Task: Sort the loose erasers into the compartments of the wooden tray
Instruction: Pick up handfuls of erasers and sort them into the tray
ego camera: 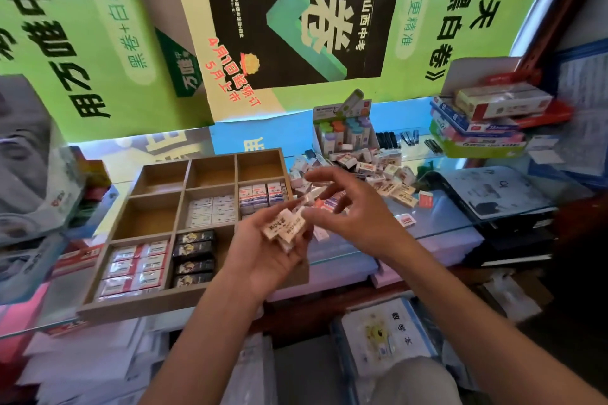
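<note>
Tray: we are filling the wooden tray [135, 304] on the glass counter [460, 223]; four boxes look bare.
Pile: loose erasers [378, 171] are lying just right of it.
Left hand [266, 260]: fingers are curling round a cream eraser stack [285, 228].
Right hand [355, 207]: fingers are spreading, maybe adding one; we cannot tell.
Next: we think a bare box. The right hand is hovering between stack and tray.

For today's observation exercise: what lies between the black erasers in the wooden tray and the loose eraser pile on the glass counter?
In the head view, the left hand gripping a few beige erasers lies between the black erasers and the loose pile, with the right hand just beyond.
</note>
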The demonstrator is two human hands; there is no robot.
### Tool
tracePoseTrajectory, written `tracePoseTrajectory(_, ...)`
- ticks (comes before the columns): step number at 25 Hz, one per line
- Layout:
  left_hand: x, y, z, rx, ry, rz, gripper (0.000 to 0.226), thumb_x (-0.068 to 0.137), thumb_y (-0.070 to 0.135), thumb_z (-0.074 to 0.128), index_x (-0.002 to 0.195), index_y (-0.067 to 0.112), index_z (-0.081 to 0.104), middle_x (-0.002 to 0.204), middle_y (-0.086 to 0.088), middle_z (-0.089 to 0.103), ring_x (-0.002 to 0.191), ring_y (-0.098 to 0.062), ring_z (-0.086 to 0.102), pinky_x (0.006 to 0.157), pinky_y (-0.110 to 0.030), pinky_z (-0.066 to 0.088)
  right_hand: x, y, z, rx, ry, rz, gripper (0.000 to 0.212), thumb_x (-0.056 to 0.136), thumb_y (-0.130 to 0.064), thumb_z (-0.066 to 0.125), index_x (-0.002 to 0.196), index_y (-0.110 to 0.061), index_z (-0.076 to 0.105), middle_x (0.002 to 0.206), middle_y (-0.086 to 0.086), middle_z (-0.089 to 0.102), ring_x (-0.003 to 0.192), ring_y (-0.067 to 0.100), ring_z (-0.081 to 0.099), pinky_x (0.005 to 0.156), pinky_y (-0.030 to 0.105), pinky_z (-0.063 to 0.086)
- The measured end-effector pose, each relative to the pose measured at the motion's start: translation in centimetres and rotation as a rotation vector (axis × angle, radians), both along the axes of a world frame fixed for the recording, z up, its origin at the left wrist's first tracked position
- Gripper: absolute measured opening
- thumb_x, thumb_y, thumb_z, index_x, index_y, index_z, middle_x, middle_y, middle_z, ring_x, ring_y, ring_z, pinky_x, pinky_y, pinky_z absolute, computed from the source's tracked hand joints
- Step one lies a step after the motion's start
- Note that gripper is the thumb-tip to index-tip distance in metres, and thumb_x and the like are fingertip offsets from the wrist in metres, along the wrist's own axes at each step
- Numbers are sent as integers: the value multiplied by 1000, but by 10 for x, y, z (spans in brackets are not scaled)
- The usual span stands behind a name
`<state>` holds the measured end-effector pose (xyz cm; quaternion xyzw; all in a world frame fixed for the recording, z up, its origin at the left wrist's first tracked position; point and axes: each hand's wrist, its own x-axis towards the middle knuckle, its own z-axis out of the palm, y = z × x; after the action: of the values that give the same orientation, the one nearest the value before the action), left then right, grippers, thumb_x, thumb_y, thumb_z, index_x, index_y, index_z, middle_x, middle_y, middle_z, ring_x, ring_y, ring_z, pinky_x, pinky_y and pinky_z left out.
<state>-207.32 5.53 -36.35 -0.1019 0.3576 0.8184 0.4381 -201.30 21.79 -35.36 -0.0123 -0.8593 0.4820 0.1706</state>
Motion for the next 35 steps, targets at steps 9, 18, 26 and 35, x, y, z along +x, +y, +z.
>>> tracePoseTrajectory(9, 11, 28, -5, 247, -50, 145, 37, 93, 6, 45, 124, 7, 65, 122, -27, 64, 98, -40, 69, 73, -33, 61, -2, 149, -71, 478, -474, -547, 36, 82, -40, 70, 112, -21, 63, 103, 6, 67, 102, 28, 59, 82, 42, 54)
tracePoseTrajectory(18, 13, 30, -7, 128, -38, 213, 42, 77, 7, 65, 118, 8, 60, 113, -20, 64, 77, -24, 66, 54, -23, 53, 31, 112, -26, 314, -237, -811, 41, 75, -47, 74, 96, -17, 55, 92, 1, 61, 78, 19, 57, 61, 31, 44)
tracePoseTrajectory(26, 18, -10, 20, -22, 213, 224, 37, 83, 17, 73, 118, 10, 66, 104, -15, 72, 81, -23, 71, 69, -33, 57, 5, -81, 4, 7, 76, -263, 24, 75, -37, 72, 92, -28, 58, 85, -11, 61, 78, 8, 58, 66, 31, 52)
tracePoseTrajectory(35, -33, -112, 5, -196, 224, 413, 20, 84, 7, 68, 104, 11, 67, 92, -17, 73, 78, -26, 71, 68, -39, 58, -26, -173, -14, -46, 17, -17, 23, 90, -41, 65, 111, -38, 57, 105, -20, 61, 98, 2, 60, 79, 21, 52)
